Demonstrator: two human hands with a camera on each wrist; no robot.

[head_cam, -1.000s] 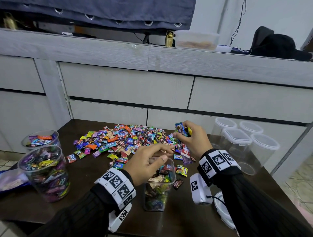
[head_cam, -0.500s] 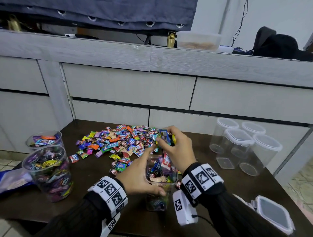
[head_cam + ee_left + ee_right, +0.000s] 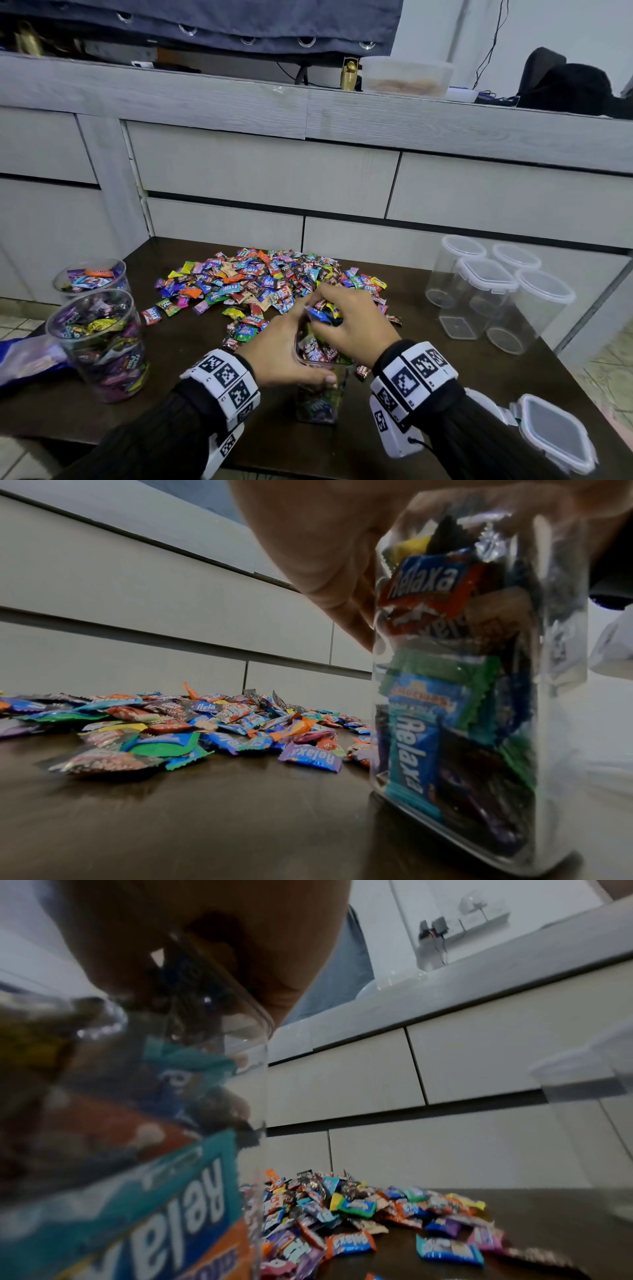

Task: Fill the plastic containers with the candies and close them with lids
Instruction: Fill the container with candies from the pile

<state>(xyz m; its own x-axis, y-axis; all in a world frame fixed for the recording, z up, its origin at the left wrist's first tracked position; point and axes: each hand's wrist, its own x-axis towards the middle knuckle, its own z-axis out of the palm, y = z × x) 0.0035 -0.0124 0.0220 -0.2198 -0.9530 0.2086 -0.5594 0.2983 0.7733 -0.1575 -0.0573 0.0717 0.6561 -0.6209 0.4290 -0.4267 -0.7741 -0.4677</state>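
Gripping a clear plastic container [image 3: 317,394] near its rim, the left hand [image 3: 281,353] steadies it upright on the dark bench [image 3: 428,394] while the right hand [image 3: 356,322] hovers over its open mouth, fingers [image 3: 329,298] curled round a bunch of wrapped candies [image 3: 323,313]. Seen through the wall in the left wrist view, the container [image 3: 479,696] is packed with wrappers almost to the top, and the left hand [image 3: 325,547] wraps its upper part. In the right wrist view the right hand [image 3: 205,934] sits just above the rim, with the container [image 3: 137,1123] filling the left of the picture.

Just beyond the hands, a spread of loose candies [image 3: 267,281] covers the middle and far part of the bench, reaching right up to the held container. At the left edge stand two round tubs [image 3: 99,342], both holding candies and without lids. To the far right, well apart from the hands, a cluster of four empty containers [image 3: 496,291] stands with lids on. A loose square lid [image 3: 555,431] lies at the near right edge, beside the right sleeve. Grey drawer fronts [image 3: 267,171] close off the far side
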